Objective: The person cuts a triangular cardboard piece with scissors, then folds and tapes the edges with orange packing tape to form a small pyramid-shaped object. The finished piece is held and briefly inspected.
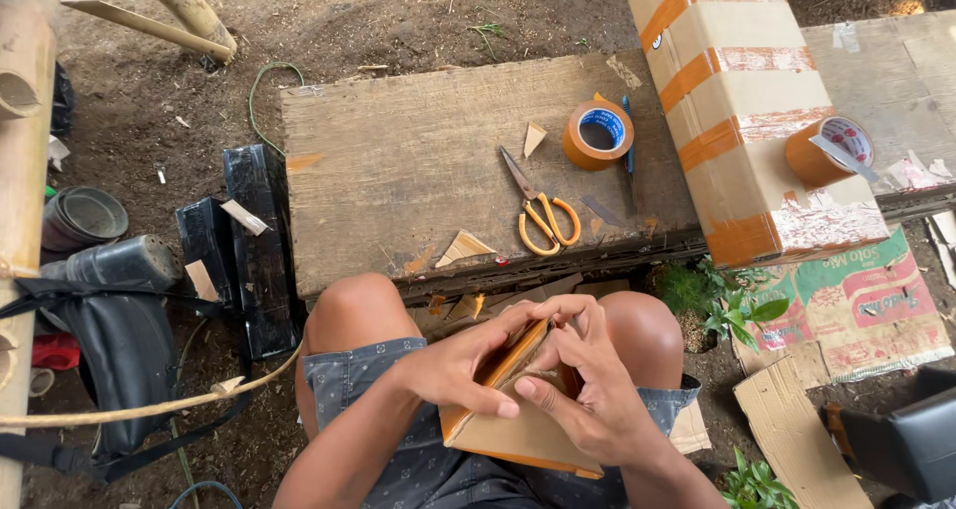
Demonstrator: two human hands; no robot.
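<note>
Left hand (453, 370) and right hand (588, 394), fingers curled, grip a cardboard piece (523, 434)

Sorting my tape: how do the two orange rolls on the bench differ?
The tape roll by the scissors lies on the bare wooden board; the tape roll at the right sits against the taped cardboard box. The first has a blue-printed inner core, the second a white and red one with a loose strip across it. Both are orange.

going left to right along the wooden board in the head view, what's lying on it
cardboard triangle near the front edge → scissors with orange handles → small cardboard triangle → orange tape roll → blue pen → tall taped cardboard box
</note>
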